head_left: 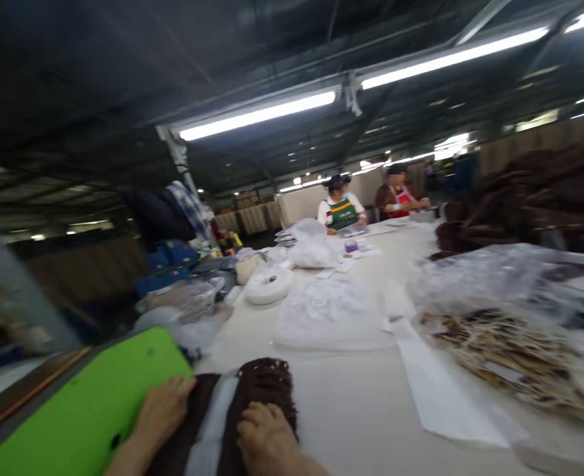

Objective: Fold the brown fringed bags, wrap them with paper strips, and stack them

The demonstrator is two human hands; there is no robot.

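A thick bundle of dark brown fabric with a ragged, fringed right end lies at the bottom of the view. A pale grey strip runs across it. My left hand grips the bundle's left edge, fingers bent over the brown cloth, beside a bright green board. On the right part of the bundle, my right hand has its fingers curled into the cloth. The thumbs and the bundle's underside are hidden, and motion blurs the picture somewhat.
On the white table lie a roll of white tape, stacked white plastic bags, a paper strip and a bag of beige cords. Brown fabric is heaped at right. Two people work at the far end.
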